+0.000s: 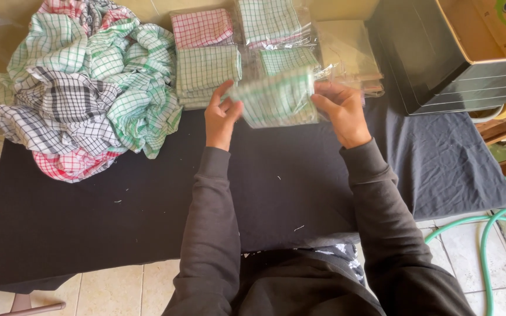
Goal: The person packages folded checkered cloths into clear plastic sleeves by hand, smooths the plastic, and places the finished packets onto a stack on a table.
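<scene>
We have the bagged green-checked cloth (276, 99) up off the black tablecloth (147, 199), held between both hands just in front of the stacks of packed cloths (229, 52). Our left hand (222, 117) pinches its left edge, thumb and fingers closed on the plastic; our right hand (341, 111) grips the right edge the same way. It looks light and soft, a folded cloth that would sag if held by one corner, and the clear wrapper looks slick, so we judge the two short edges the safest hold. Left of the stacks lies the loose heap of checked cloths (83, 93); right of them sits a dark box (434, 64).
</scene>
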